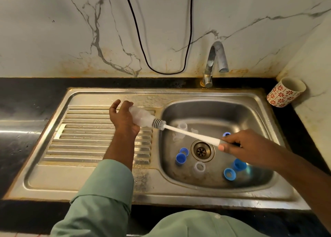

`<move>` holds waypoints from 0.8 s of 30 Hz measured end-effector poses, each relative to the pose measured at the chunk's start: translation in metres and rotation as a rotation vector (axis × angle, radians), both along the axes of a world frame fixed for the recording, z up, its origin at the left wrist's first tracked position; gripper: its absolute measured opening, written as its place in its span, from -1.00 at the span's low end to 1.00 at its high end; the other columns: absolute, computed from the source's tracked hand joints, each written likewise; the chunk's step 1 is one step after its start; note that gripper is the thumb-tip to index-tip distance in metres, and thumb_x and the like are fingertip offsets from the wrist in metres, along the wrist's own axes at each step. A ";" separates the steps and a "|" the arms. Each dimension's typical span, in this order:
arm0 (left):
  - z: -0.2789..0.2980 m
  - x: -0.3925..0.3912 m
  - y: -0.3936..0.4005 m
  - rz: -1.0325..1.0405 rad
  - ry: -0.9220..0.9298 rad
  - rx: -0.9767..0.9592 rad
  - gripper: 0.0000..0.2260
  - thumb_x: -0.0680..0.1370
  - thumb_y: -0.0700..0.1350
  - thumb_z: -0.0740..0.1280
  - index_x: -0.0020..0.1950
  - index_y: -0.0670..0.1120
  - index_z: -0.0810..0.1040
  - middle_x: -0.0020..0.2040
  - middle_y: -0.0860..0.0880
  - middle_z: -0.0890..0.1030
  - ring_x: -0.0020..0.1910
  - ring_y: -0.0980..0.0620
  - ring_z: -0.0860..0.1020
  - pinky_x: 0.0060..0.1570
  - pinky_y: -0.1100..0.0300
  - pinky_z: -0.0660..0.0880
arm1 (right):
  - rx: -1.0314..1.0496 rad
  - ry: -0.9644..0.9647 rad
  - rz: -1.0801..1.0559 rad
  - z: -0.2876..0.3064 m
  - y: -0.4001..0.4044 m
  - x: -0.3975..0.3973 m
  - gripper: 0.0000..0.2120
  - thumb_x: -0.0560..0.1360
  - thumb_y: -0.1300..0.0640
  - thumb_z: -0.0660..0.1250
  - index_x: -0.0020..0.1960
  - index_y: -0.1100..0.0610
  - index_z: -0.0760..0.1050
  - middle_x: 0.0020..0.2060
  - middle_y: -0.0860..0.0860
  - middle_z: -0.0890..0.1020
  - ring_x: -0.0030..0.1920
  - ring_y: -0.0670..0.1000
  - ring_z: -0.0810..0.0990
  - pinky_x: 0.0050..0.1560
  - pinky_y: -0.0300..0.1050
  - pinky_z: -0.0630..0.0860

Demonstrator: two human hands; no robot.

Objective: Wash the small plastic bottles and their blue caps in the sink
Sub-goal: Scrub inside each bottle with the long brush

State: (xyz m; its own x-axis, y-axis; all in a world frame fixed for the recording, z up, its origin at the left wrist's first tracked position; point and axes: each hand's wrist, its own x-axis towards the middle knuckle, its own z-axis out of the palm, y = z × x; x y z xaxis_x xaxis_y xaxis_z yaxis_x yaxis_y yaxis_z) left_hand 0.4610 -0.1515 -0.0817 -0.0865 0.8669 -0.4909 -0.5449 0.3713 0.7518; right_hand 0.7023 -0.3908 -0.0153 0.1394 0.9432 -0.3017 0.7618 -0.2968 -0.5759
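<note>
left hand (123, 117) grips one bottle (141, 117), held on its side over the drainboard, mouth pointing toward the basin. right hand (249, 147) pinches the handle end of the brush (189, 133); bristle head sits right at the bottle mouth, grey bristles mostly outside. can't tell if it's going in or coming out.

status: early to mid, my read. one bottle being scrubbed, the rest looks untouched.

left in the basin, all below and between the hands:
- clear bottles (180, 129) under the brush shaft, hard to count, at least two plus one more (199, 167) near the drain (202, 150)
- blue caps (181, 158): a pair just left of the drain, two (234, 168) under the right forearm, one peeking out beside the right hand's knuckles

nothing set on the drainboard, so no finished pile visible. tap (215, 57) isn't running, no suds or standing water i can see, sink (107, 179) rim looks only damp. can't tell if any basin items are already washed.

remaining, as i judge it: finish this bottle, rinse, then the other bottles and about five caps.

patterned cup (284, 91) on the counter, far side of the right hand, not involved.
</note>
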 end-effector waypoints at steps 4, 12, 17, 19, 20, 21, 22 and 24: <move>-0.003 -0.002 0.001 0.007 -0.009 -0.011 -0.60 0.46 -0.31 0.39 0.26 -0.05 0.49 -0.08 -0.05 0.58 -0.19 -0.04 0.57 -0.35 0.15 0.57 | 0.027 0.048 -0.041 0.002 0.001 0.004 -0.93 0.52 -0.07 0.37 -0.06 -0.18 0.64 -0.34 -0.10 0.66 -0.31 -0.06 0.64 -0.20 -0.05 0.56; 0.003 0.002 0.006 -0.038 -0.022 -0.012 -0.56 0.46 -0.31 0.39 0.32 -0.09 0.47 0.04 -0.13 0.58 -0.08 -0.11 0.61 -0.25 0.02 0.64 | 0.061 0.065 -0.068 -0.005 0.000 -0.010 -0.76 0.55 0.05 0.37 -0.27 -0.20 0.53 -0.56 -0.15 0.50 -0.53 -0.17 0.40 -0.44 -0.28 0.34; -0.001 0.007 0.001 -0.022 0.031 -0.012 -0.53 0.46 -0.33 0.41 0.32 -0.02 0.46 0.00 -0.09 0.58 -0.11 -0.08 0.60 -0.27 0.09 0.60 | -0.003 -0.014 -0.005 0.007 0.000 -0.010 -0.90 0.55 -0.01 0.35 -0.03 -0.08 0.65 -0.37 -0.08 0.63 -0.36 -0.16 0.56 -0.26 -0.27 0.49; -0.002 0.005 0.006 -0.005 -0.014 -0.042 -0.55 0.44 -0.33 0.40 0.30 -0.06 0.48 -0.03 -0.07 0.58 -0.14 -0.08 0.60 -0.28 0.07 0.61 | 0.009 -0.054 -0.063 0.007 -0.004 -0.005 -0.70 0.54 -0.09 0.33 0.21 -0.02 0.61 -0.25 -0.05 0.67 -0.25 -0.08 0.63 -0.14 -0.10 0.59; -0.002 0.004 0.010 0.000 -0.038 -0.057 -0.54 0.42 -0.33 0.41 0.29 -0.08 0.49 -0.03 -0.08 0.58 -0.14 -0.10 0.59 -0.27 0.03 0.61 | -0.003 -0.128 -0.040 0.006 -0.006 -0.005 -0.65 0.55 -0.13 0.29 0.26 -0.03 0.57 -0.29 -0.09 0.63 -0.29 -0.11 0.59 -0.21 -0.16 0.55; -0.002 0.004 0.012 -0.001 -0.063 -0.077 -0.51 0.37 -0.31 0.42 0.29 -0.11 0.50 -0.01 -0.09 0.57 -0.14 -0.12 0.59 -0.26 -0.03 0.61 | -0.012 -0.225 0.008 0.006 -0.007 -0.006 -0.63 0.57 -0.16 0.24 0.29 -0.05 0.54 -0.34 -0.15 0.56 -0.33 -0.16 0.52 -0.28 -0.27 0.44; -0.001 0.003 0.012 -0.007 -0.077 -0.101 -0.45 0.30 -0.29 0.44 0.30 -0.14 0.49 0.01 -0.11 0.56 -0.13 -0.15 0.59 -0.23 -0.08 0.61 | -0.010 -0.324 0.065 0.007 -0.007 -0.007 -0.62 0.58 -0.18 0.19 0.32 -0.07 0.50 -0.32 -0.20 0.51 -0.33 -0.19 0.47 -0.30 -0.33 0.35; -0.006 0.001 0.010 -0.018 -0.067 -0.143 -0.43 0.24 -0.25 0.45 0.26 -0.15 0.50 0.04 -0.13 0.54 -0.10 -0.19 0.59 -0.17 -0.15 0.60 | 0.045 -0.466 0.141 0.009 -0.009 -0.007 -0.57 0.58 -0.22 0.14 0.41 -0.13 0.40 -0.11 -0.22 0.55 -0.16 -0.20 0.49 -0.18 -0.30 0.40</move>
